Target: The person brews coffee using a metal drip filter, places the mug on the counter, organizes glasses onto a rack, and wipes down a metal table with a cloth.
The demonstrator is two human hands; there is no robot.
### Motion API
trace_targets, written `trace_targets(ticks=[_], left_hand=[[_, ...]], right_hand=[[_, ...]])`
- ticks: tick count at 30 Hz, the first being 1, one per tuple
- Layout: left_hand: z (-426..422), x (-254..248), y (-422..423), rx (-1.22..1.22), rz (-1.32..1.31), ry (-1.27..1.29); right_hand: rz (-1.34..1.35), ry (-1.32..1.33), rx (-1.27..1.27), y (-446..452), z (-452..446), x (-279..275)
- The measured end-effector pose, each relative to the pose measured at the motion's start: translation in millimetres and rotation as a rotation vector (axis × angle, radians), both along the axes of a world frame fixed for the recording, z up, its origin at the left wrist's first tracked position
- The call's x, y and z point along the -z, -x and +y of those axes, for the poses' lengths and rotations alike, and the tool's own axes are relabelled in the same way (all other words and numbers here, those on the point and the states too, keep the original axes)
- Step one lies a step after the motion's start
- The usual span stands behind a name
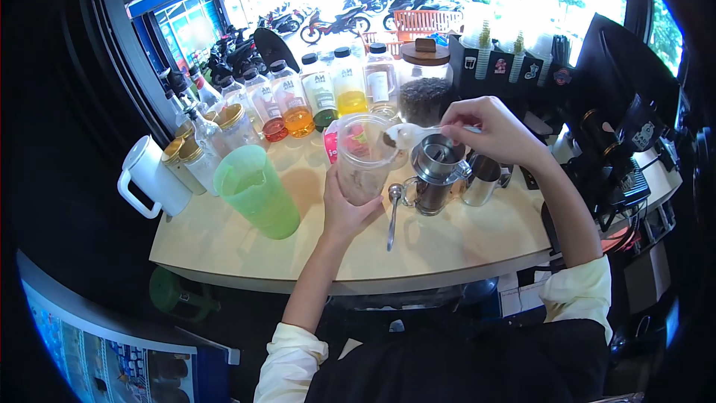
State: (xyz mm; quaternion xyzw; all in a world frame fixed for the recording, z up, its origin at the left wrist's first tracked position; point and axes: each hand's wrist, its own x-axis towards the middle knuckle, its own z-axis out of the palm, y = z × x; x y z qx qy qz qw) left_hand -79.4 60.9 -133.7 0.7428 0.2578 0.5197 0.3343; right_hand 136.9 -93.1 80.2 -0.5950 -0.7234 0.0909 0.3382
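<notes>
Reaching forward, the left hand [350, 205] is wrapped around the lower part of a clear container [361, 151], while farther off, to its right, the inward-turned right hand [486, 130] pinches a white scoop [412, 135] near the container's mouth.

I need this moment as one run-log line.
left hand: holds clear container | right hand: holds pale scoop | metal filter: on glass mug

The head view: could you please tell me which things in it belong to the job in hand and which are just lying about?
Apparently in use:
clear container, in the left hand
white scoop, in the right hand
metal filter, atop the mug

Seemingly just standing by:
green pitcher
white jug
wooden-lidded jar
</notes>
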Motion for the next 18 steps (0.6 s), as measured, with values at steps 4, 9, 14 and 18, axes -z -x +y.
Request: trace_targets(ticks=[4, 9, 14, 18], left_hand=[[-1.5, -0.2, -1.1, -0.060, -0.007, 0.040], [-0.3, -0.6, -1.5, -0.025, -0.007, 0.092], [-4.5, -3.5, -4.7, 0.003, -0.046, 0.120], [-0.9, 2.2, -6.3, 0.003, -0.067, 0.112]], right_hand=[[0.021, -0.039, 0.121, -25.8, -12.4, 4.0], [-0.050, -0.095, 0.304, -37.9, -29.2, 18.9], [-0.169, -0.171, 0.359, -33.4, -36.4, 35.2], [-0.257, -0.233, 0.328, -34.3, -34.3, 49.9]])
